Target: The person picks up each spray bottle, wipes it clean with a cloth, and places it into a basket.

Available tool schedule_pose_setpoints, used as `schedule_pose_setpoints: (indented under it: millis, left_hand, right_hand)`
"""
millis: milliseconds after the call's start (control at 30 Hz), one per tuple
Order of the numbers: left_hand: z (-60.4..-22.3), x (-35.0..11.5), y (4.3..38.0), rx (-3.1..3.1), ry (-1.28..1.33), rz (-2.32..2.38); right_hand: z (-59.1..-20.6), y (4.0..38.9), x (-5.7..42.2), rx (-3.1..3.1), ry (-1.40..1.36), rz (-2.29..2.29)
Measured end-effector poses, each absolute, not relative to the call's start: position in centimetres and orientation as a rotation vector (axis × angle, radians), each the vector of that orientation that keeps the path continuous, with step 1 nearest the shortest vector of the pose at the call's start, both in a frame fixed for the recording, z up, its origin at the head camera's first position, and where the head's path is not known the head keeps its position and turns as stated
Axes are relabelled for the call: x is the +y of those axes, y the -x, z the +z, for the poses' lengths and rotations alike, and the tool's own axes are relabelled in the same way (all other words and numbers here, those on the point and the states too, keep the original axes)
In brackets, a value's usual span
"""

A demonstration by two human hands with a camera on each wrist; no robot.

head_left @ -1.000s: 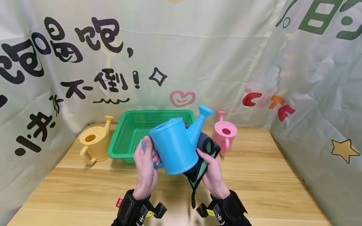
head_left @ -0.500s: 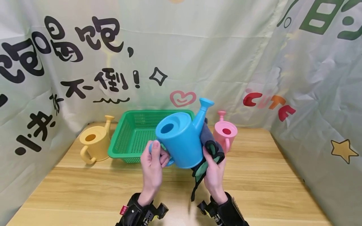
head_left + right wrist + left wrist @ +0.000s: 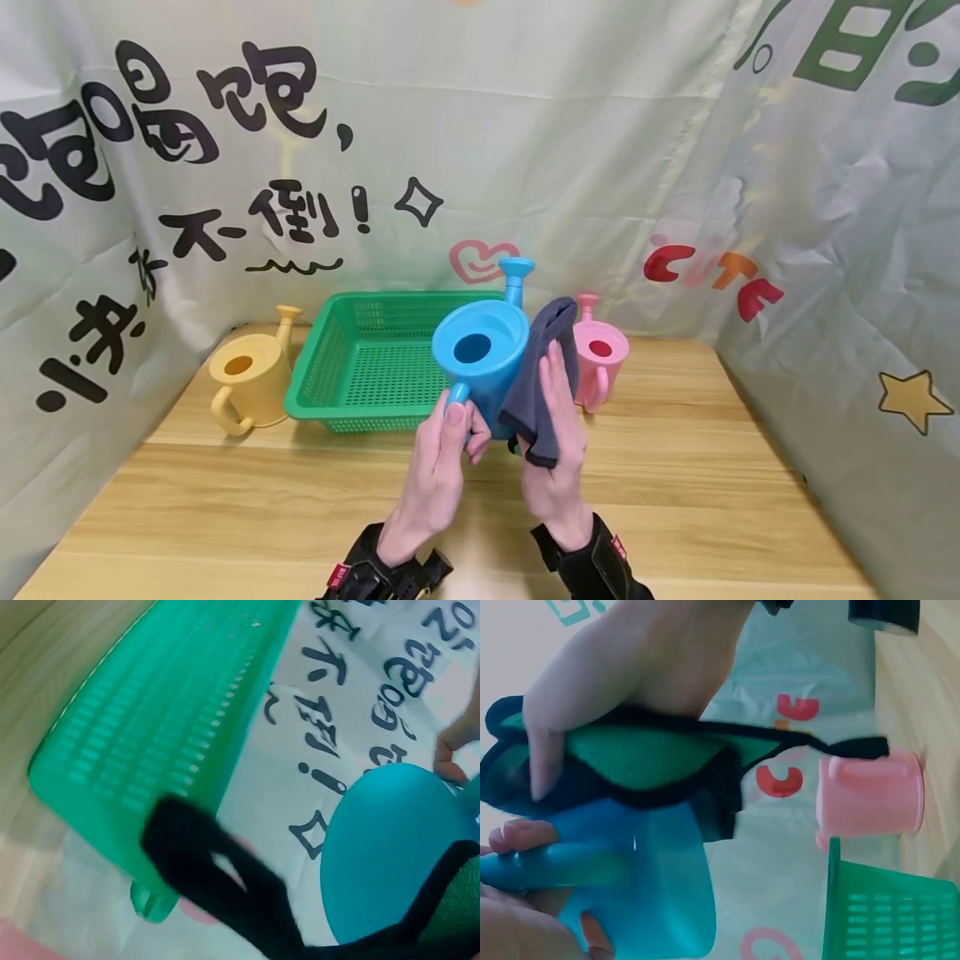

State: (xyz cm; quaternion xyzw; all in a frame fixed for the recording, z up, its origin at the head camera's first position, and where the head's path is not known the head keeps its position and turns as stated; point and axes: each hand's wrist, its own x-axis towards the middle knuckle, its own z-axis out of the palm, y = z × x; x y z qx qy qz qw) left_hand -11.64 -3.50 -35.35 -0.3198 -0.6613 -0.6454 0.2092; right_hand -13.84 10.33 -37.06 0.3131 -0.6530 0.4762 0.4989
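A blue watering can is held up off the wooden table, its spout pointing away from me. My left hand grips its handle with curled fingers. Against the can's right side, my right hand presses a dark grey cloth with black edging. The right fingers lie long and together on the cloth in the head view. From the left wrist, the cloth's green side shows, and a bent digit of the right hand hooks over it. A loose black strap crosses the right wrist view.
A green plastic basket stands behind the hands. To its left is a yellow watering can, and to its right a pink watering can. Printed fabric walls the wooden table at back and sides.
The blue watering can has turned so its spout points away and its handle towards me. My right hand has rolled palm-in, fingers extended along the cloth, which moved from beneath to the can's side.
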Motion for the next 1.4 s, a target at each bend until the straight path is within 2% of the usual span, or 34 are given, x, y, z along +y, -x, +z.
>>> schedule_pose_setpoints:
  millis: [267,467,633,900,1067,1267,1400]
  left_hand:
    - [-35.5,-3.4,11.3,-1.893,0.842,-1.712]
    - [-35.2,-3.8,11.1,-2.035,0.881,-1.665]
    - [-35.2,-3.4,10.9,-2.108,0.937,-1.618]
    - [-35.8,-2.4,10.5,-2.138,1.044,-1.367]
    - [-36.0,-2.4,10.4,-2.167,1.097,-1.261]
    - [-36.1,-2.6,10.7,-2.1,1.226,-1.164]
    - [-36.3,-2.7,10.9,-2.065,1.211,-1.203]
  right_hand:
    - [-37.7,14.2,9.2,-1.449,-0.829,0.805]
    - [-37.8,14.2,9.0,-1.439,-0.84,0.86]
    - [-37.6,13.8,9.4,-1.477,-0.799,1.061]
    - [-36.7,13.0,10.6,-1.312,-0.679,1.834]
    - [-36.2,12.9,11.5,-1.139,-0.618,2.16]
    - [-35.6,13.0,13.0,-1.072,-0.672,2.322]
    - [-35.8,12.7,12.2,-1.073,-0.685,2.265]
